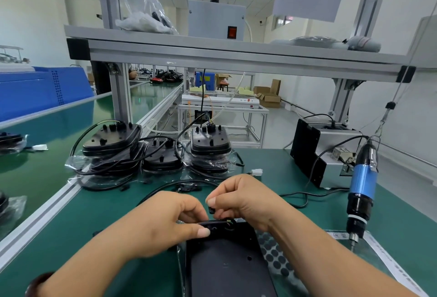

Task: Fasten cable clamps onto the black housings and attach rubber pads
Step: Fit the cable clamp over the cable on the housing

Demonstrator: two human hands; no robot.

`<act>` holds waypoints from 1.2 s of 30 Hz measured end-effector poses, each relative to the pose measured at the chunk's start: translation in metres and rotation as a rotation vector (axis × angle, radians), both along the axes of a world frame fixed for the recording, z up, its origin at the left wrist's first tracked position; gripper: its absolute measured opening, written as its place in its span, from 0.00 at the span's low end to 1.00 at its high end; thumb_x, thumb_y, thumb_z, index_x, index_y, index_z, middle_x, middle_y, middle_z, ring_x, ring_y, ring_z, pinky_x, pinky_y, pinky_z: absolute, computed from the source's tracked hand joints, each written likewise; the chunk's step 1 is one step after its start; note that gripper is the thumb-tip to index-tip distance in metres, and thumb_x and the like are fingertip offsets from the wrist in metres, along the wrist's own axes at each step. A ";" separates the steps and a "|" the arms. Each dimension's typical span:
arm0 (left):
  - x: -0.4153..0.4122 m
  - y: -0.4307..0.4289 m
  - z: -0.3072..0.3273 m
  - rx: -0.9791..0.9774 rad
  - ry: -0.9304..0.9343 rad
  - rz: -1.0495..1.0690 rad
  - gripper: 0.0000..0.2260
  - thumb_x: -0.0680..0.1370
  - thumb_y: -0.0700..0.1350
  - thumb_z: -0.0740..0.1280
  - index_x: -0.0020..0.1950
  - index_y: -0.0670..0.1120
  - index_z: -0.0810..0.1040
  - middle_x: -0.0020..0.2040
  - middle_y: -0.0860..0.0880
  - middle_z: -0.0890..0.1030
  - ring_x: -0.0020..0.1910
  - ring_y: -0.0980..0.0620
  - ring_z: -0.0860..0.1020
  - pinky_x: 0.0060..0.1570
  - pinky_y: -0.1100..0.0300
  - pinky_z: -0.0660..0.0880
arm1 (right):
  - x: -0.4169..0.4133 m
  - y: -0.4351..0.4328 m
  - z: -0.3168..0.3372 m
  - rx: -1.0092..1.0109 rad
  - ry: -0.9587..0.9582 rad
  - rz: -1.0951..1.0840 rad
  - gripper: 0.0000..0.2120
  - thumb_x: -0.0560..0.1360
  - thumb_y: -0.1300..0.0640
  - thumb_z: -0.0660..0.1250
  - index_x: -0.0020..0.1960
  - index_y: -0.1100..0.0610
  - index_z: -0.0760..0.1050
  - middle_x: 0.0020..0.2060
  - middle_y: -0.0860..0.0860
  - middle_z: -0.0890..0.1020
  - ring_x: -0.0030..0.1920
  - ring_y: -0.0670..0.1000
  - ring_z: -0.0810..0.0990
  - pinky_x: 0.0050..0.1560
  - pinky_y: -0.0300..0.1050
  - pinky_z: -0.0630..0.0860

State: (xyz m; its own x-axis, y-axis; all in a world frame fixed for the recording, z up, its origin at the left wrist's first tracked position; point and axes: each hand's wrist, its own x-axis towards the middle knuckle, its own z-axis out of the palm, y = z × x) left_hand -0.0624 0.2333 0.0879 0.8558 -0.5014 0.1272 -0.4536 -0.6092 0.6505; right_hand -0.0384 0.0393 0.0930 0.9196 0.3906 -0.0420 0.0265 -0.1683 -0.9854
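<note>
A black housing (224, 263) lies flat on the green bench right in front of me, its far end under my hands. My left hand (163, 221) grips that far edge, thumb pressed on the top beside the cable. My right hand (241, 199) pinches a small black cable clamp (211, 209) between thumb and fingertips just above the housing's end. A black cable (165, 186) curves away from the housing toward the back. A sheet of round grey rubber pads (279, 259) lies to the right of the housing, partly under my right forearm.
Stacks of black housings (210, 145) with cables, in clear bags, stand at the back of the bench. A blue electric screwdriver (361, 187) hangs at the right over the bench. A grey screw feeder box (326, 152) sits behind it. An aluminium rail (47, 209) edges the left.
</note>
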 end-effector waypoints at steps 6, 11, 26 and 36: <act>-0.003 -0.005 -0.001 0.061 -0.166 0.071 0.08 0.74 0.50 0.71 0.36 0.59 0.76 0.31 0.64 0.77 0.32 0.66 0.74 0.34 0.74 0.68 | -0.001 0.000 0.000 -0.011 -0.012 0.009 0.07 0.71 0.71 0.69 0.38 0.62 0.79 0.28 0.47 0.82 0.27 0.42 0.77 0.31 0.32 0.75; -0.005 -0.005 0.000 0.037 -0.160 0.058 0.08 0.75 0.50 0.70 0.37 0.58 0.76 0.30 0.67 0.76 0.31 0.65 0.74 0.32 0.73 0.67 | -0.001 0.000 -0.002 -0.013 -0.041 -0.010 0.11 0.71 0.71 0.70 0.34 0.58 0.80 0.29 0.49 0.82 0.29 0.44 0.78 0.34 0.35 0.77; -0.004 -0.005 -0.005 0.062 -0.193 0.091 0.08 0.75 0.53 0.68 0.37 0.60 0.75 0.32 0.67 0.75 0.32 0.63 0.72 0.33 0.71 0.67 | -0.003 -0.006 -0.001 -0.001 -0.058 -0.013 0.11 0.71 0.71 0.70 0.33 0.60 0.78 0.30 0.51 0.83 0.31 0.45 0.80 0.33 0.36 0.77; -0.004 -0.005 -0.006 0.081 -0.223 0.092 0.09 0.76 0.53 0.67 0.36 0.63 0.73 0.33 0.67 0.75 0.33 0.64 0.73 0.32 0.71 0.67 | -0.004 -0.005 -0.001 0.037 -0.006 0.021 0.12 0.71 0.73 0.68 0.32 0.61 0.76 0.27 0.49 0.81 0.25 0.42 0.76 0.27 0.32 0.71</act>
State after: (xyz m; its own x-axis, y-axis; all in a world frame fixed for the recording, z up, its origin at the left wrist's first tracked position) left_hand -0.0666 0.2278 0.0823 0.8537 -0.4390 0.2801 -0.5205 -0.7008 0.4879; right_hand -0.0421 0.0346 0.0917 0.9112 0.4114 -0.0219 0.0356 -0.1316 -0.9907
